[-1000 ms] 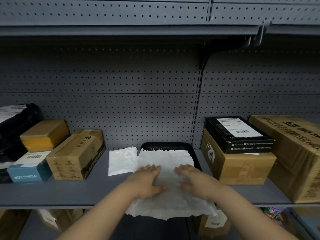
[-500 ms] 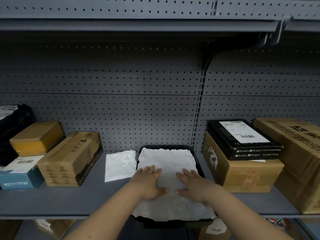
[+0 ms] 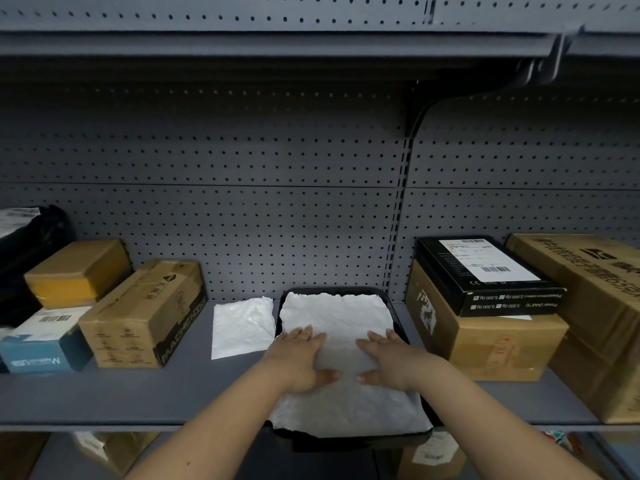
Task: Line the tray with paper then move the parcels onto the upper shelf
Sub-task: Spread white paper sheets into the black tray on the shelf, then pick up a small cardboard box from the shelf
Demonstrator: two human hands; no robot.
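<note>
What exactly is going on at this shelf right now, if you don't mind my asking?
A person is lining a black tray on the grey shelf with white paper. The left hand and the right hand lie flat on the sheet, pressing it down into the tray. A second white sheet lies on the shelf just left of the tray. The parcels, such as the black box stacked on a brown carton, sit untouched on either side.

Grey pegboard back wall — black shelf bracket
</note>
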